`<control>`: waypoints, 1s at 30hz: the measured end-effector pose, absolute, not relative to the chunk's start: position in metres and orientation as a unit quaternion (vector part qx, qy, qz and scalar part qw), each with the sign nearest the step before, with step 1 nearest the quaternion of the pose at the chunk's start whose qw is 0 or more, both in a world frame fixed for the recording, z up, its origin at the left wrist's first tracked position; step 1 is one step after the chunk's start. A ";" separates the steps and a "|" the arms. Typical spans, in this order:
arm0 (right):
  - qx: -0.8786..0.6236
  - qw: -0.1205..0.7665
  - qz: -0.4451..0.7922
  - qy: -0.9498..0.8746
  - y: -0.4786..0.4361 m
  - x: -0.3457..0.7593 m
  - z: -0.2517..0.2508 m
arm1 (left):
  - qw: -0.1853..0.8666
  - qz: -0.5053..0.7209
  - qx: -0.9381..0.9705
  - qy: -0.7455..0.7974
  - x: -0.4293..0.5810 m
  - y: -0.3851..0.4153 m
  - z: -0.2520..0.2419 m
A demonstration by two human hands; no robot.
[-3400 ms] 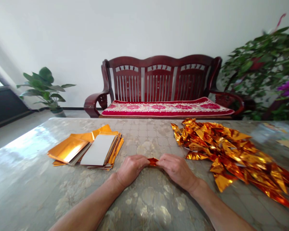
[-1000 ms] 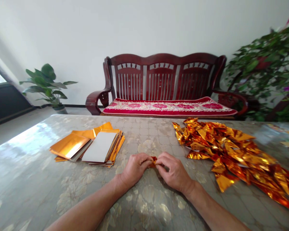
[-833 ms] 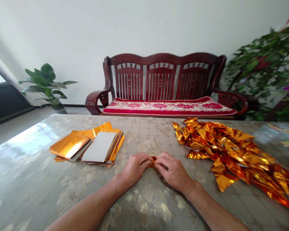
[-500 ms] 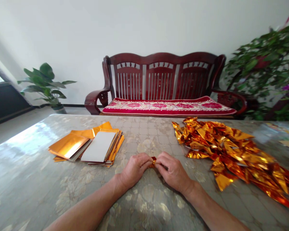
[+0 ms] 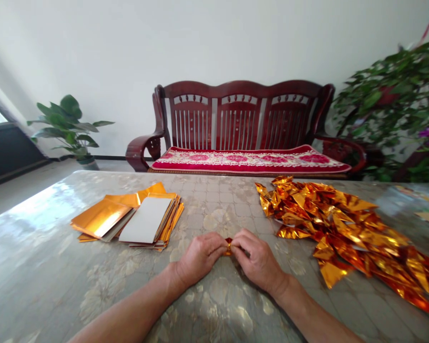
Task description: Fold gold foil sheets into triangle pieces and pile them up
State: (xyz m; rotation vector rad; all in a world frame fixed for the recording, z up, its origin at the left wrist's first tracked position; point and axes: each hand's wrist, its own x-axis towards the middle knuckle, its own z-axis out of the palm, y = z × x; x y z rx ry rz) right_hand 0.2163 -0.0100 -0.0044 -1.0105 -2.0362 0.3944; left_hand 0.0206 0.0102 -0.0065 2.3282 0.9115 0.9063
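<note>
Both hands meet at the middle of the table near its front. My left hand (image 5: 199, 258) and my right hand (image 5: 256, 261) are closed in a pinch on a small folded piece of gold foil paper (image 5: 229, 246), of which only a sliver shows between the fingertips. A stack of flat gold foil sheets (image 5: 128, 219), one with its white side up, lies to the left of my hands. A heap of folded gold foil pieces (image 5: 343, 228) spreads over the table's right side.
The table (image 5: 57, 267) has a glossy marbled top. Behind it stands a dark red wooden bench (image 5: 243, 128) with a red cushion. A potted plant (image 5: 69, 128) stands at the back left, a leafy bush (image 5: 396, 100) at the right.
My hands have drawn closer together over the foil piece, and less of it shows now. The view has shifted slightly.
</note>
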 end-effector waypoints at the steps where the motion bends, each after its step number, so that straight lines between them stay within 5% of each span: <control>1: -0.397 0.405 0.156 -0.809 -0.010 0.216 -0.004 | 0.237 0.331 0.849 0.337 0.021 0.010 -0.006; 18: -0.400 0.381 0.088 -0.829 -0.013 0.213 -0.006 | 0.217 0.332 0.846 0.356 0.023 0.006 -0.009; 30: -0.383 0.374 0.150 -0.831 -0.014 0.220 0.008 | 0.262 0.331 0.791 0.443 0.020 0.008 -0.008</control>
